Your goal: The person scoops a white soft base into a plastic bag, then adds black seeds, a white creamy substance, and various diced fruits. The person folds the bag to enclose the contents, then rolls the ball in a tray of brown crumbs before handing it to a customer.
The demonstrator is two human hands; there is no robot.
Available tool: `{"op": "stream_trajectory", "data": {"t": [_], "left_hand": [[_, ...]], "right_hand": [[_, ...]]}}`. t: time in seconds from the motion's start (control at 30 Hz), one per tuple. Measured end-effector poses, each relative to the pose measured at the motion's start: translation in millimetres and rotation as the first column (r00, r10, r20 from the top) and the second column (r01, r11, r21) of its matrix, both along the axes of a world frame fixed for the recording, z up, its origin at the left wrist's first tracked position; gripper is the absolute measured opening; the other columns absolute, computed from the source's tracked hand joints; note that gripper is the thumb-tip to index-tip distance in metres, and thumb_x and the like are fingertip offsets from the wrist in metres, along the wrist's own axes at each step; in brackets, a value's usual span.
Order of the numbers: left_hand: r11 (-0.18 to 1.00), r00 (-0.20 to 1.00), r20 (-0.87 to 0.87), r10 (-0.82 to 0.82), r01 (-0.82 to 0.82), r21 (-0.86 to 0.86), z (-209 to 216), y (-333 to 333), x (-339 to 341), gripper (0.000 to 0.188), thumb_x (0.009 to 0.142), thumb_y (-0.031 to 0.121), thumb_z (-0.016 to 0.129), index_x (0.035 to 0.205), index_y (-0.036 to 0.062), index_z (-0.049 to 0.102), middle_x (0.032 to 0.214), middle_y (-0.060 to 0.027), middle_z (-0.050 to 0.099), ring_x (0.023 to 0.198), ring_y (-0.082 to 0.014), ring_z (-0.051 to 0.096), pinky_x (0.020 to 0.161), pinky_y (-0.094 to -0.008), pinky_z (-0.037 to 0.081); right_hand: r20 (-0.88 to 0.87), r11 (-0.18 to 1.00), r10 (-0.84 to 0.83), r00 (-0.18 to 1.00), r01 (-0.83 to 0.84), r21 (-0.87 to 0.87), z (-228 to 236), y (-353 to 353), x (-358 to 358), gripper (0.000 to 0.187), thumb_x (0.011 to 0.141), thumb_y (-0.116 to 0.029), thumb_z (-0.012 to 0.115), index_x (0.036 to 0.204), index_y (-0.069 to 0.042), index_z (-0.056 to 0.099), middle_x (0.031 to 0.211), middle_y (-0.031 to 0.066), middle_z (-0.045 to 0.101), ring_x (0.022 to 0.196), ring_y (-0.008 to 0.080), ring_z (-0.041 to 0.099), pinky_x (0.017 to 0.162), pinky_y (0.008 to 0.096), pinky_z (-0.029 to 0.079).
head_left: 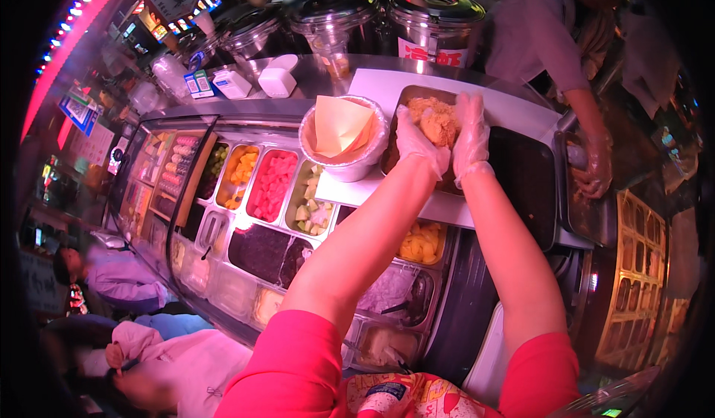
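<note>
Both my hands wear clear plastic gloves and reach over a metal tray (417, 90) set on a white board. Between them is a golden-brown, crumb-coated lump of food (436, 124). My left hand (418, 141) cups its left side, thumb side upward. My right hand (471, 131) presses along its right side with fingers fairly straight. More loose golden crumbs show behind the lump in the tray. Left of my left hand stands a white bowl (344, 166) with tan paper sheets (337, 126) in it. What lies under my palms is hidden.
A dark tray (518, 187) adjoins on the right, where another person's gloved hand (592, 168) rests over a further tray. Left are metal tubs of cut pink fruit (273, 183) and mango (238, 176). Large lidded containers (436, 23) line the back. People stand beyond the glass case.
</note>
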State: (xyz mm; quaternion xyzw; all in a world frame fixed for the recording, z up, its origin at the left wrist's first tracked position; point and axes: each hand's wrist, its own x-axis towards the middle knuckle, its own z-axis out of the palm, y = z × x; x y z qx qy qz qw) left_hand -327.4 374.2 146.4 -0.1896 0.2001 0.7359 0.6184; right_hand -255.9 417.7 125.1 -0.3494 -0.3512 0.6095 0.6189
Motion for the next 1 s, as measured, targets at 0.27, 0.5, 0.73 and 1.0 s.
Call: {"op": "stream_trajectory", "data": {"t": [0.27, 0.5, 0.73, 1.0], "left_hand": [[0.958, 0.935, -0.215, -0.283, 0.286, -0.016, 25.4, 3.8, -8.8, 0.037, 0.097, 0.034, 0.065, 0.124, 0.0102, 0.057, 0.118, -0.0125, 0.066, 0.106, -0.0309, 0.065, 0.089, -0.0529, 0.055], [0.943, 0.754, -0.635, -0.167, 0.31, 0.12, 117.0, -13.5, -120.0, 0.023, 0.087, 0.017, 0.079, 0.098, 0.004, 0.064, 0.09, -0.0105, 0.065, 0.088, -0.0267, 0.066, 0.079, -0.0442, 0.062], [0.851, 0.142, -0.868, -0.476, 0.322, -0.414, 48.8, -65.7, -191.5, 0.03, 0.09, 0.029, 0.078, 0.101, 0.0034, 0.066, 0.095, -0.0079, 0.069, 0.087, -0.0218, 0.07, 0.084, -0.0391, 0.06], [0.713, 0.101, -0.803, -0.587, 0.534, -0.454, 51.1, -86.9, -193.9, 0.073, 0.092, 0.064, 0.064, 0.121, -0.0025, 0.06, 0.115, -0.0165, 0.065, 0.094, -0.0272, 0.068, 0.078, -0.0417, 0.057]], "right_hand": [[-0.093, 1.0, 0.018, 0.996, -0.019, -0.009, 47.6, 9.5, 11.8, 0.097, 0.094, -0.064, 0.061, 0.156, 0.005, 0.034, 0.161, 0.0212, 0.037, 0.148, 0.0303, 0.036, 0.121, 0.0412, 0.023], [0.017, 0.974, 0.168, 0.986, -0.163, -0.159, 40.4, -2.5, 29.0, 0.053, 0.097, -0.035, 0.065, 0.135, 0.002, 0.058, 0.125, 0.017, 0.067, 0.111, 0.0278, 0.063, 0.097, 0.0369, 0.049], [0.697, 0.544, -0.144, 0.702, -0.532, 0.649, 47.9, -85.1, -59.8, 0.035, 0.08, 0.004, 0.059, 0.111, -0.005, 0.073, 0.113, 0.0176, 0.073, 0.107, 0.0348, 0.07, 0.093, 0.0368, 0.056], [0.882, 0.592, -0.071, 0.467, -0.691, 0.413, 41.2, -72.6, -72.1, 0.008, 0.076, -0.002, 0.066, 0.082, -0.002, 0.071, 0.084, 0.0206, 0.068, 0.082, 0.037, 0.069, 0.074, 0.0419, 0.055]]}}
